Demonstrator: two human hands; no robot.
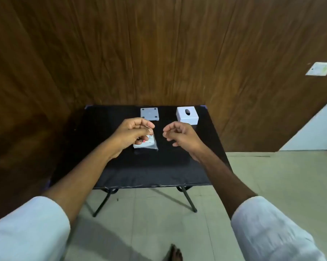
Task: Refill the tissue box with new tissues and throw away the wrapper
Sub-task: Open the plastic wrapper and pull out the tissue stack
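Note:
A pack of new tissues in a clear plastic wrapper point(147, 143) lies on the black table point(151, 170), mid-table. My left hand point(132, 131) hovers over it and pinches the upper edge of the wrapper between thumb and forefinger. My right hand point(179, 135) floats just to the right of the pack, fingers curled and apart, holding nothing. The white tissue box cover point(187, 115), with an oval slot on top, stands at the table's far right. Its flat white base plate point(149, 113) lies at the far middle, four dark dots at its corners.
The table stands against a dark wooden wall point(158, 53) and has thin black folding legs point(189, 200). A light tiled floor point(271, 176) spreads to the right and below. My bare foot point(174, 253) shows at the bottom edge.

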